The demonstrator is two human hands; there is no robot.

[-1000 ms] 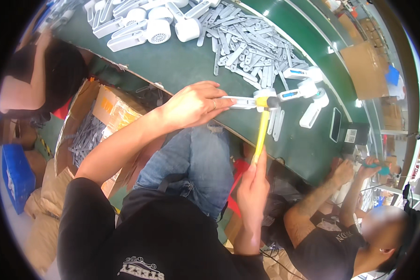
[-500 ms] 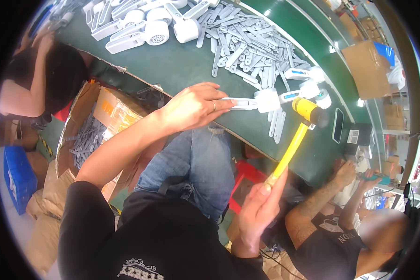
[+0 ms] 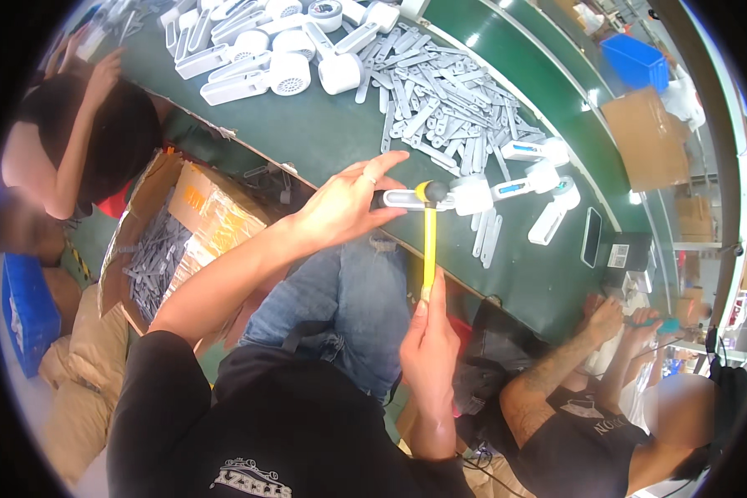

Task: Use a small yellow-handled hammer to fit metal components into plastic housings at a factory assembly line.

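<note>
Yellow-handled mallet [image 3: 430,241], long axis upright, head on white handheld part [image 3: 440,197] at green surface [image 3: 340,133] edge.
Right hand [image 3: 430,349] grip closed around handle's lower end; left hand [image 3: 349,199] grip pinches the part, lying crosswise.

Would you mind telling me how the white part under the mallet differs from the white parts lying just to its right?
The held white part is pinned under the left hand; the loose white parts lie untouched. The mallet in the right hand meets the held one only. All rest on the green table.
</note>
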